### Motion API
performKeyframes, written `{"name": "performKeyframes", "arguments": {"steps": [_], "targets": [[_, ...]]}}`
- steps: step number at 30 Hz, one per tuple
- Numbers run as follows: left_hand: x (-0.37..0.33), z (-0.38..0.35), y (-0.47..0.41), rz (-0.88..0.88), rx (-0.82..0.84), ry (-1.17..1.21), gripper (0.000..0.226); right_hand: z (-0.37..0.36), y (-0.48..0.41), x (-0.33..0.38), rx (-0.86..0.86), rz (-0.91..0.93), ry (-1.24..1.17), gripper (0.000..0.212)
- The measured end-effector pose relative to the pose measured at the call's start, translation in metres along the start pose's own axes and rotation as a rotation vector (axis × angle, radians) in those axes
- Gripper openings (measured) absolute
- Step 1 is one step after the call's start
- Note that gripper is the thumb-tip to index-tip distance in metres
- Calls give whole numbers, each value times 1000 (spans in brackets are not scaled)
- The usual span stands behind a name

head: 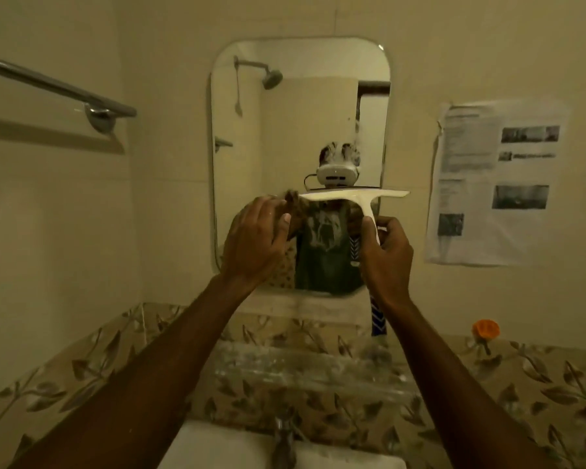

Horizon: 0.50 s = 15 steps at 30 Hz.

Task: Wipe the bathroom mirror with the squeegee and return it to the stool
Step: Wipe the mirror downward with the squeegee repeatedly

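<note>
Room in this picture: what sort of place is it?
A bathroom, most likely in a home. A wall mirror hangs above a sink with a tap, a shower head shows in the reflection, and a towel rail is fixed at left.

Mirror [298, 106] above sink [217, 448]; towel bar [55, 84] left, paper [498, 184] right.

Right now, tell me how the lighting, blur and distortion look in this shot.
Head view: dim, yellowish light throughout; wide-angle bending bows the towel bar and tile lines near the edges; the paper notice is too blurred to read; the mirror carries smeared streaks; the squeegee in the right hand is the brightest thing; the left hand looks slightly soft.
</note>
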<state>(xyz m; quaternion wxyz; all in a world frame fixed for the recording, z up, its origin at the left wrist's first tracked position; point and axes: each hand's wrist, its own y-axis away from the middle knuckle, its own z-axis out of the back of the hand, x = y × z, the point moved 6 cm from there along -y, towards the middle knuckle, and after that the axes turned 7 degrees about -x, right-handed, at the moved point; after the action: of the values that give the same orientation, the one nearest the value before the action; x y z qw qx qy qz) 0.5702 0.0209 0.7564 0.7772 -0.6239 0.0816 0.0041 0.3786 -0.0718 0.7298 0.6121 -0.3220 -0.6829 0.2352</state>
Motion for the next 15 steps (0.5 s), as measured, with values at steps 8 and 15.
{"name": "performKeyframes", "arguments": {"steps": [8, 15], "targets": [[67, -15, -98, 133, -13, -90, 38, -34, -110, 60, -106, 267, 182, 23], [123, -11, -125, 274, -95, -143, 48, -55, -171, 113, -252, 377, 400, 27]]}}
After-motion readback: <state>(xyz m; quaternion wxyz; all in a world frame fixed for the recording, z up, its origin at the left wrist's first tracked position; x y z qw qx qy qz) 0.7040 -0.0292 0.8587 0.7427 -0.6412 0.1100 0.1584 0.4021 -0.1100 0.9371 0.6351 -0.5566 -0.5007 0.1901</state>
